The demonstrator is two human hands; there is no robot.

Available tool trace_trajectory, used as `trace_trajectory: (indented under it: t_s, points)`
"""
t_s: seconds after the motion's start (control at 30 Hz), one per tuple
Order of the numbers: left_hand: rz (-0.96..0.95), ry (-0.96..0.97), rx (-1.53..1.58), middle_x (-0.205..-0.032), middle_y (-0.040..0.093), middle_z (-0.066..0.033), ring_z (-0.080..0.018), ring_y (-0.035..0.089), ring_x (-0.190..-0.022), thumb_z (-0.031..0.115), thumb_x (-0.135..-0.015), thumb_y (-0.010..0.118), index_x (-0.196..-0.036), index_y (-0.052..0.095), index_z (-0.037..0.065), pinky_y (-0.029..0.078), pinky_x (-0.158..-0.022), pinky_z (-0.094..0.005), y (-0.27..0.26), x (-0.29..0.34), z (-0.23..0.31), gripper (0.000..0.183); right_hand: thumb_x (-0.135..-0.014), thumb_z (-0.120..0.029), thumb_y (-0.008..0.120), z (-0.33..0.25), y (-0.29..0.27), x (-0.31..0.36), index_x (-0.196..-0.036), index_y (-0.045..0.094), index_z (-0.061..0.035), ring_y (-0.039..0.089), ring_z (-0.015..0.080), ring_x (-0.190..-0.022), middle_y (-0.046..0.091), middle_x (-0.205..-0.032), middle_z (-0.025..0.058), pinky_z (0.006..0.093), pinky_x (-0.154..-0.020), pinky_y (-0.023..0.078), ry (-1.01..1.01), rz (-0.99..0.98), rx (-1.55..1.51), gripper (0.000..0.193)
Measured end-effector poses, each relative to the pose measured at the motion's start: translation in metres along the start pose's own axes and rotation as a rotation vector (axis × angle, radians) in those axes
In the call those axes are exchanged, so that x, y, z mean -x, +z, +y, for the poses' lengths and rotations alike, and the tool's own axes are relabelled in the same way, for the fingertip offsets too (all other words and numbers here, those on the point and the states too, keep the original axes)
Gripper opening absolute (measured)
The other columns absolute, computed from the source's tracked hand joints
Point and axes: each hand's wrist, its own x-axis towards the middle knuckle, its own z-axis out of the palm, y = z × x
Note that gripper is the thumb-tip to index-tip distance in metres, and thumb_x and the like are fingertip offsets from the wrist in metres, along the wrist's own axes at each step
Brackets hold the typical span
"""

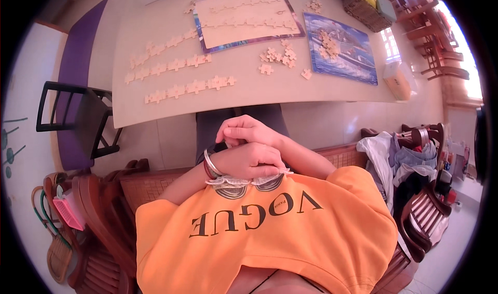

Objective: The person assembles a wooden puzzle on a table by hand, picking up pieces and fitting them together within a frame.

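Note:
Both my hands rest in front of my waist, away from the table, with the forearms crossing. My left hand lies nearer my body, its fingers loosely curled against the right forearm, just above the white lace hem of my orange top. White and dark red bracelets circle that wrist. Beyond it, my right hand is folded with curled fingers over the left wrist area; I see nothing in it. On the table, three rows of joined wooden jigsaw pieces lie at left, and a loose pile of pieces lies right of centre.
A framed puzzle board carries more joined pieces. Right of it, a blue ship picture bears a small heap of pieces. A tissue pack stands at the table's right edge, a woven basket behind. A black chair stands left.

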Motion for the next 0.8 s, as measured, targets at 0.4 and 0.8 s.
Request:
trace_trajectory:
  t_s: [0.4, 0.8]
  points:
    - [0.049, -0.054, -0.051, -0.093, 0.066, -0.0094, -0.0184, 0.063, -0.088, 0.006, -0.091, 0.057, -0.101, 0.066, -0.002, 0.049, -0.077, -0.0285, -0.003, 0.002, 0.002, 0.015, -0.094, -0.027, 0.054, 0.005, -0.002, -0.007, -0.094, 0.065, -0.0024, 0.045, 0.0075, -0.066, 0.052, -0.070, -0.0014, 0.0217, -0.061, 0.039, 0.019, 0.065, -0.013, 0.027]
    - [0.842, -0.066, -1.271, -0.113, 0.062, -0.0098, -0.0274, 0.057, -0.109, 0.009, -0.083, 0.061, -0.109, 0.064, 0.005, 0.040, -0.097, -0.0439, -0.068, 0.027, -0.037, 0.026, -0.083, -0.013, 0.065, -0.002, -0.090, 0.016, -0.100, 0.062, -0.0030, 0.062, 0.0217, -0.067, 0.062, -0.074, 0.0103, 0.0323, -0.061, 0.048, -0.342, 1.174, 0.935, 0.020]
